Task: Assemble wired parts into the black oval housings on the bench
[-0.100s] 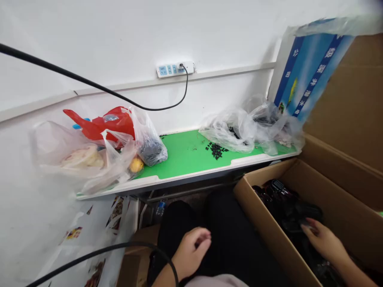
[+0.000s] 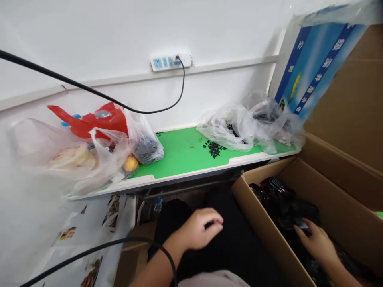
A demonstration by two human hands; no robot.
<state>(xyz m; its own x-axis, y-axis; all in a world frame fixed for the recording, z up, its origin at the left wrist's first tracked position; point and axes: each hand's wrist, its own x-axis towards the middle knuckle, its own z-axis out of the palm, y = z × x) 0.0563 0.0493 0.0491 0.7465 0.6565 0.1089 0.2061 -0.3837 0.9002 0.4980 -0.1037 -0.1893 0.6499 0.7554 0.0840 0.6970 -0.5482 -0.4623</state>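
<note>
My right hand [image 2: 318,243] reaches into an open cardboard box [image 2: 271,239], its thumb and fingers closed on a dark, shiny plastic piece [image 2: 302,225]. The piece's exact kind is hard to make out. Around and under that hand lies a heap of black plastic parts [image 2: 296,207], some with glossy surfaces. My left hand [image 2: 203,228] hovers over my dark-clad lap, left of the box. Its fingers curl toward the thumb, leaving a small gap inside, and nothing shows in it.
A green-topped table [image 2: 176,155] carries small black pieces [image 2: 214,148], clear plastic bags [image 2: 233,127] and a red bag [image 2: 101,121]. A black cable [image 2: 119,104] hangs from the power strip [image 2: 170,62]. A blue printed carton panel [image 2: 317,59] stands behind the box.
My left hand has moved up and right, nearer the box. The right hand has shifted slightly left in the box, still gripping, while the view has tilted a little.
</note>
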